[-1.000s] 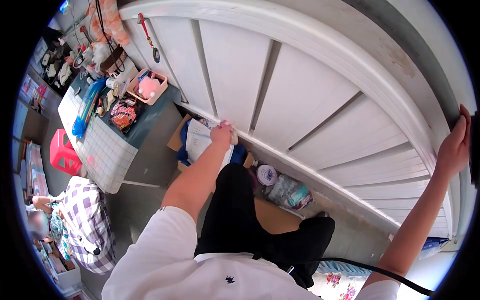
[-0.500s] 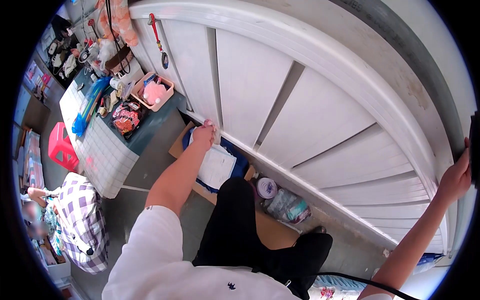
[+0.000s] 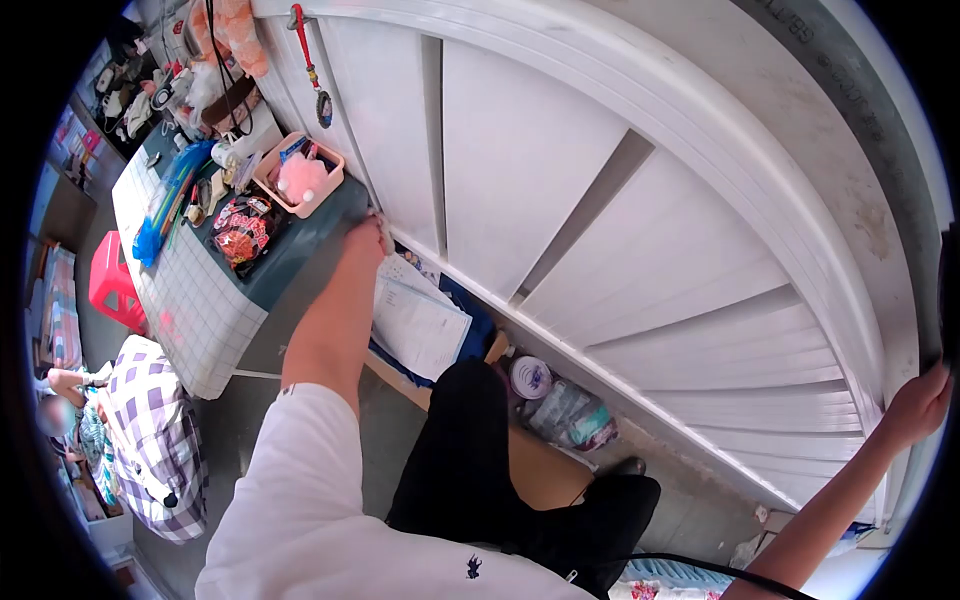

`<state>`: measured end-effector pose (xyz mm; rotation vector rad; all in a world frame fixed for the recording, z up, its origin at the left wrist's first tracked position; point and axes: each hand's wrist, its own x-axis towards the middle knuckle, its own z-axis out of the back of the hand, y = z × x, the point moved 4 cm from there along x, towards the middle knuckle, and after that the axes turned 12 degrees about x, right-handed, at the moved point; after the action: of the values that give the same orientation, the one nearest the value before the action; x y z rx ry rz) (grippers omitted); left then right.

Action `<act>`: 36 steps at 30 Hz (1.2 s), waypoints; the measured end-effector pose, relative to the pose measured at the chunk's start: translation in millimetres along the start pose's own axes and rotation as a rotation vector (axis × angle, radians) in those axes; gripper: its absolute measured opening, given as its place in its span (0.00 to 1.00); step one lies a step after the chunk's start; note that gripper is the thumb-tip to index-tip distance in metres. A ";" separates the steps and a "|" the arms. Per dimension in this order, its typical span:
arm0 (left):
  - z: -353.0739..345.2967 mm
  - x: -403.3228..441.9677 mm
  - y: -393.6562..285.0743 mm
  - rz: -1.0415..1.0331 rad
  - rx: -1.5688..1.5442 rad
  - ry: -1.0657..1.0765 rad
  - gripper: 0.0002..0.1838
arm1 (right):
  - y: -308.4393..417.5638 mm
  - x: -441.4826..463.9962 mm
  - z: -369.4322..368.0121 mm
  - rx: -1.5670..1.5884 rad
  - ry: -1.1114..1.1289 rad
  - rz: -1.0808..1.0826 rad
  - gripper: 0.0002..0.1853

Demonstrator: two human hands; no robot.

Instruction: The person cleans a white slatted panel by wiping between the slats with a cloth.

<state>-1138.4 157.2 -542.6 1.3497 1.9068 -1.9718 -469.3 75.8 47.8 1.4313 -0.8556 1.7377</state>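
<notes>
My left hand (image 3: 371,236) is closed around something pale, perhaps a cloth, of which only a bit shows. It is at the lower edge of the white slatted panel (image 3: 520,170), beside the corner of the table (image 3: 200,330). Papers (image 3: 418,325) lie below it on a box with dark blue things. My right hand (image 3: 918,405) is at the far right edge, by the end of the panel's curved rail; its fingers are curled at a dark object cut off by the view.
A pink basket (image 3: 326,192) and a black-red packet (image 3: 243,236) sit on the table. A red stool (image 3: 116,282) and a checked cloth bundle (image 3: 155,430) stand left, near another person (image 3: 75,425). A round tub (image 3: 530,377) and plastic bag (image 3: 570,415) lie beneath the panel.
My left hand has moved left and up along the panel's lower edge, towards the table, uncovering the papers. My right hand is lower in the view, which has also shifted.
</notes>
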 end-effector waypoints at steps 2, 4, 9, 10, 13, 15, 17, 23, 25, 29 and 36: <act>-4.6 -15.3 15.4 0.094 0.100 0.077 0.03 | -0.4 0.7 1.3 -0.012 0.010 0.020 0.21; -3.6 -14.4 28.2 0.241 0.153 0.102 0.04 | -105.3 -16.6 43.7 -0.170 -0.047 -0.209 0.20; 4.4 2.6 14.1 0.116 -0.126 0.073 0.05 | -94.3 -14.5 38.3 -0.121 -0.045 -0.225 0.19; 4.8 7.8 7.0 0.073 -0.169 0.057 0.06 | -35.6 -4.7 14.4 -0.071 -0.016 -0.110 0.20; 7.2 36.1 -3.0 0.015 -0.146 -0.016 0.08 | 0.9 0.0 -0.5 -0.040 0.004 -0.009 0.23; 3.9 38.9 -7.4 0.030 -0.131 -0.042 0.10 | -2.7 -0.8 0.4 -0.067 -0.021 -0.002 0.23; 7.7 34.2 -7.1 0.040 -0.082 -0.035 0.10 | -17.1 -3.2 5.1 -0.097 -0.056 0.016 0.24; 8.0 -0.4 -0.8 0.190 -0.007 -0.031 0.10 | -26.7 0.2 4.6 0.086 -0.140 0.068 0.21; 7.4 13.5 -2.9 0.052 -0.012 -0.019 0.10 | -25.6 1.3 4.0 0.078 -0.135 0.086 0.20; -4.7 3.5 -3.7 -0.145 -0.036 -0.116 0.09 | -22.1 0.7 2.6 0.088 -0.128 0.049 0.21; -25.0 -51.5 39.6 0.003 -0.038 -0.019 0.11 | -131.0 -8.4 51.3 -0.240 0.084 -0.012 0.21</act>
<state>-1070.2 144.0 -536.8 1.3192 1.9231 -1.9296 -330.6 100.0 54.3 1.1956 -0.9716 1.6134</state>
